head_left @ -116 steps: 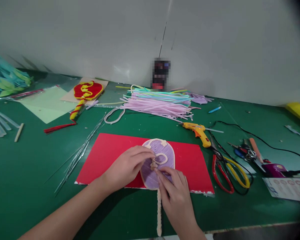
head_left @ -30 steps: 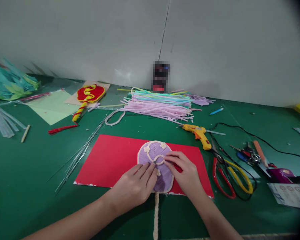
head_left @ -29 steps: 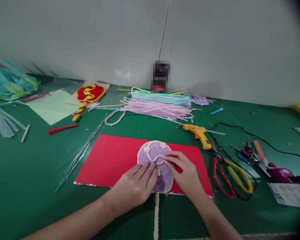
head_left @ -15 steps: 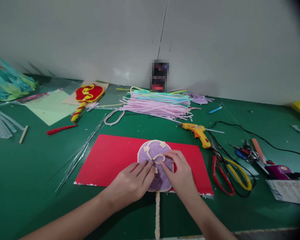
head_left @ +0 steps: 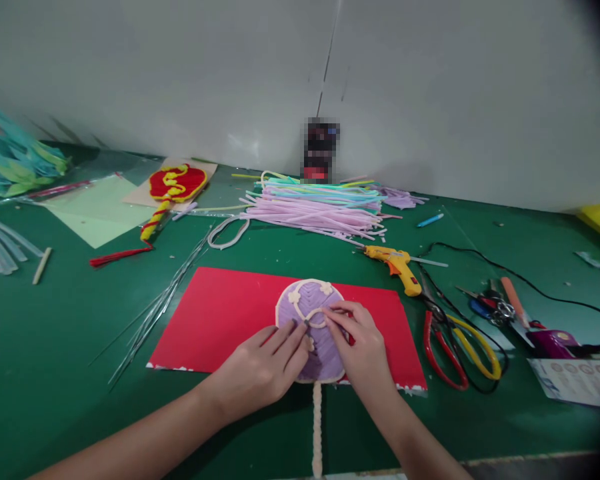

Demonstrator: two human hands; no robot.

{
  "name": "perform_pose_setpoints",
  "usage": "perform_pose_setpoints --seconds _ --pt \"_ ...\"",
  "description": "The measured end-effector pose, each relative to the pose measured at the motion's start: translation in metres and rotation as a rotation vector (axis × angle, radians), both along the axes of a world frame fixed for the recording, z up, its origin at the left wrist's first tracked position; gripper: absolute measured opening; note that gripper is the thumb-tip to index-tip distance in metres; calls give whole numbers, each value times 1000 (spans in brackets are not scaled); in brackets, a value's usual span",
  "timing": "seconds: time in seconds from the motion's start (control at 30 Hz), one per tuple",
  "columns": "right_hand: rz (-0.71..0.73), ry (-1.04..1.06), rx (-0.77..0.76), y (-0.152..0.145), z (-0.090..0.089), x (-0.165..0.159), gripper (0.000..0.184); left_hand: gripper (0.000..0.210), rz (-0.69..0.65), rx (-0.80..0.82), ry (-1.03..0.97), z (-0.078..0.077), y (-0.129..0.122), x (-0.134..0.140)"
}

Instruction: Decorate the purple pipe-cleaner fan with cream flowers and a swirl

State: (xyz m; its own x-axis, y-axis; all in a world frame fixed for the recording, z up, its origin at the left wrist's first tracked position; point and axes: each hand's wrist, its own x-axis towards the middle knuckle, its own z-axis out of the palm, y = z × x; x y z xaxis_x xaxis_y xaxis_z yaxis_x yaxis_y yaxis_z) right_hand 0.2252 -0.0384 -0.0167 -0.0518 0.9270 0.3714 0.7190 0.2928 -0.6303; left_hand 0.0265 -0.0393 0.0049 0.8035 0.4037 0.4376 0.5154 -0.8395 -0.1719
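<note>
A round purple fan with a cream rim and cream flowers lies flat, its twisted cream handle pointing towards me. On its face, a cream pipe cleaner curves in a loop. My left hand rests over the fan's left side, its fingertips closed on the near left end of the loop. With thumb and forefinger, my right hand pinches the loop's right side. Part of the fan is hidden under both hands. Beneath it is a sheet of red card.
Behind lies a pile of pastel pipe cleaners. To the right are a yellow glue gun with its cord, pliers and scissors. Thin wires and a red-and-yellow fan lie left.
My right thumb and forefinger have come together on the pipe cleaner loop, which now looks narrower and more covered. My left hand stays in place on the fan.
</note>
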Motion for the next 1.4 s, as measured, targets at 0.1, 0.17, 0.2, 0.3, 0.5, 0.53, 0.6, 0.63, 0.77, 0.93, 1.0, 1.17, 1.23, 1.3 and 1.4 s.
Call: perform_pose_setpoints --seconds 0.1,0.17,0.2,0.3,0.5,0.53,0.6,0.63,0.77,0.93,1.0,1.17,1.23,1.3,1.4 --pt "9 -19 -6 -1 2 -1 20 29 -8 -19 2 1 0 -2" --pt "13 -31 -10 -1 3 -1 20 31 -12 -50 8 1 0 -4" --pt "11 -32 -13 -1 3 -1 20 31 -13 -72 14 1 1 -6" --pt "0 -14 -42 -1 5 -1 20 30 -15 -136 33 -2 2 -10" --pt "6 31 -170 -6 12 9 29 33 -43 -244 -2 -4 10 -16" --pt "7 26 -169 -8 12 12 30 33 -45 -260 -1 -4 10 -16" --pt "-3 1 -149 -12 12 15 29 34 -42 -285 7 -3 11 -17" --pt "-14 -17 -135 -14 12 16 27 34 -42 -292 12 -3 11 -17" --pt "-14 -98 -54 -23 13 16 25 37 -50 -324 45 -3 11 -18" --pt "200 -298 18 -32 15 12 38 41 -57 -399 43 -5 13 -21" --pt "278 -385 -10 -34 15 10 44 42 -54 -436 33 -5 15 -22" --pt "331 -478 -30 -35 13 10 44 44 -43 -536 22 0 19 -26" --pt "337 -474 -17 -36 13 11 43 43 -50 -551 11 0 20 -27" --pt "349 -469 -9 -36 12 12 44 41 -54 -551 15 -1 20 -27" --pt "363 -468 5 -37 11 13 47 40 -55 -547 21 -3 20 -26"
